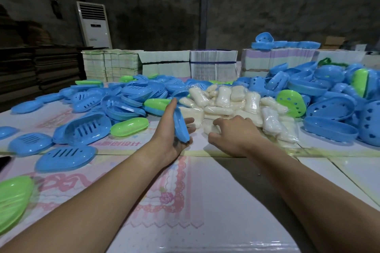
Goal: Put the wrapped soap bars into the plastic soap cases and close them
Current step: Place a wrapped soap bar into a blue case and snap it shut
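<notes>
The left hand (pixel 171 129) holds a blue oval plastic soap case half (pixel 181 126) on edge, thumb along its far side and fingers cupped under it, above the table. Just to its right, the right hand (pixel 232 132) lies palm-down with fingers curled over a cream-white soap bar in clear plastic wrap (pixel 210 128) at the near edge of the heap of wrapped cream soap bars (pixel 228 101); whether the fingers have closed on the bar I cannot tell.

The soap heap sits mid-table between 2 piles of plastic case parts: a pile of blue slotted case halves (pixel 131 96) on the left and a pile of blue case halves pierced with heart-shaped holes (pixel 333 96) on the right. A closed lime-green oval soap case (pixel 129 126) lies near the left hand, beside a blue slotted tray half (pixel 82 129). Another green perforated half (pixel 291 103) leans against the right side of the soap heap.

The table is covered with glossy white printed sheet with pink lace and rose pattern (pixel 172 197); pink Chinese characters appear on it near the left wrist, of which "设计" can be read upside down, the rest being unclear. Behind the piles stand bundled stacks of flat printed cartons (pixel 213 63), and a white floor-standing air conditioner (pixel 94 24) stands against the dark wall; its small panel marking is too small to read.
</notes>
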